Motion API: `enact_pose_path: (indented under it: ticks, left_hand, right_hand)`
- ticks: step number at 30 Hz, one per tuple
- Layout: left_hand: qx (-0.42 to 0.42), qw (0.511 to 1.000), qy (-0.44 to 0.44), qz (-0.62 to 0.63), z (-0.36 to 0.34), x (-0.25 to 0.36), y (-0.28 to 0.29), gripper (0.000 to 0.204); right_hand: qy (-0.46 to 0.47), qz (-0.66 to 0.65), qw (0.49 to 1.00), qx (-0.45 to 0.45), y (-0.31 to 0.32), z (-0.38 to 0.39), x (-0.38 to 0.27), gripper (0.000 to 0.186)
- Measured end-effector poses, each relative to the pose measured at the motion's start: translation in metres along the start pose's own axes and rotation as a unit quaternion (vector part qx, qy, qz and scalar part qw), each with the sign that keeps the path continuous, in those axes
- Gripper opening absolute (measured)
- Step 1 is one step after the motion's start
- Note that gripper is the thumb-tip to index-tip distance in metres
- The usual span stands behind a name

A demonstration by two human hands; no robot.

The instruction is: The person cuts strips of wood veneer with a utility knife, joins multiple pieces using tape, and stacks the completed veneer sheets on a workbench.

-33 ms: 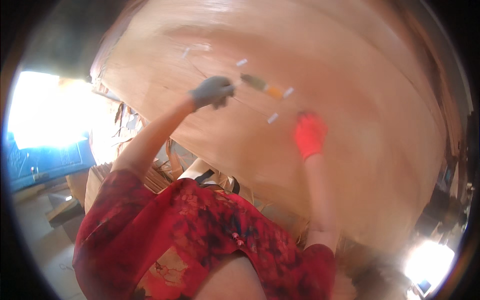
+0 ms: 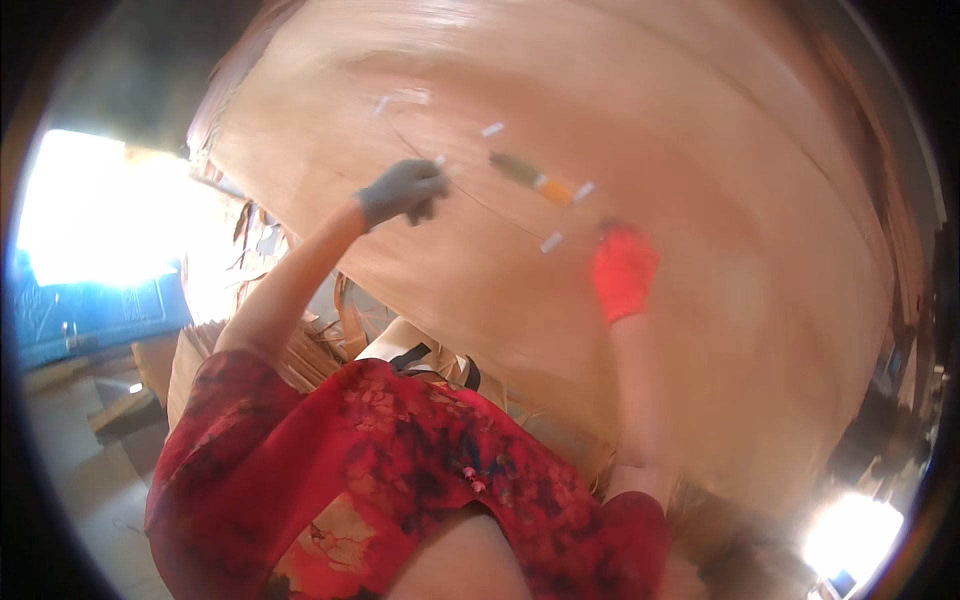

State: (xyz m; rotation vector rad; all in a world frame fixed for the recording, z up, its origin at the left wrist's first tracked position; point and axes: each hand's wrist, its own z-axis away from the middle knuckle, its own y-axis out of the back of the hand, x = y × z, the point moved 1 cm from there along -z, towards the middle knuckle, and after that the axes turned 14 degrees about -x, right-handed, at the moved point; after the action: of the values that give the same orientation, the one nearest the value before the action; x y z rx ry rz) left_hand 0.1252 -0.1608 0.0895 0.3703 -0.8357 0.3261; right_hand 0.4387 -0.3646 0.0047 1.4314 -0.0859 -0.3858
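Observation:
A broad tan sheet of what looks like wood veneer (image 2: 700, 330) lies before me, with a thin dark crack (image 2: 490, 209) across it. My left hand (image 2: 403, 192), in a grey glove, hovers by the crack with its fingers curled together. Touching or just beyond its fingertips is a small white strip (image 2: 440, 161). More white strips (image 2: 551, 242) are at the crack's ends and near a long green-and-orange piece (image 2: 533, 180), whose kind I cannot make out. My right hand (image 2: 625, 270), in a red glove, is closed and blurred; something small and dark shows at its fingertips.
Torn veneer scraps (image 2: 345, 315) lie beneath the sheet's near left edge. A blue panel (image 2: 95, 315) stands at the far left under glaring light. Ragged layers (image 2: 885, 215) line the right edge. Another bright light (image 2: 850, 535) glares at lower right.
My left hand has drawn back slightly to the left and down, and the small white strip shows clearly at its fingertips. My right hand has barely moved; the whole view has shifted a little.

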Motion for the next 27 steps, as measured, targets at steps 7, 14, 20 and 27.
enact_pose_path:
  ticks: [7,14,20,27]
  left_hand:
    - [0.142,0.974,0.026,0.172,0.128,-0.113,0.043,0.029]
    - [0.145,0.95,-0.044,0.272,0.181,-0.177,0.078,0.032]
    - [0.155,0.923,-0.104,0.337,0.217,-0.268,0.162,0.035]
    - [0.048,0.908,-0.146,0.389,0.231,-0.306,0.272,0.031]
  right_hand:
    - [0.111,0.038,0.99,0.084,-0.023,-0.076,-0.083,0.036]
    - [0.041,0.078,0.996,0.009,-0.039,-0.101,-0.105,0.032]
    - [0.042,-0.305,0.951,-0.027,-0.014,-0.087,-0.193,0.032]
    - [0.028,-0.597,0.772,-0.214,-0.028,-0.085,-0.54,0.028]
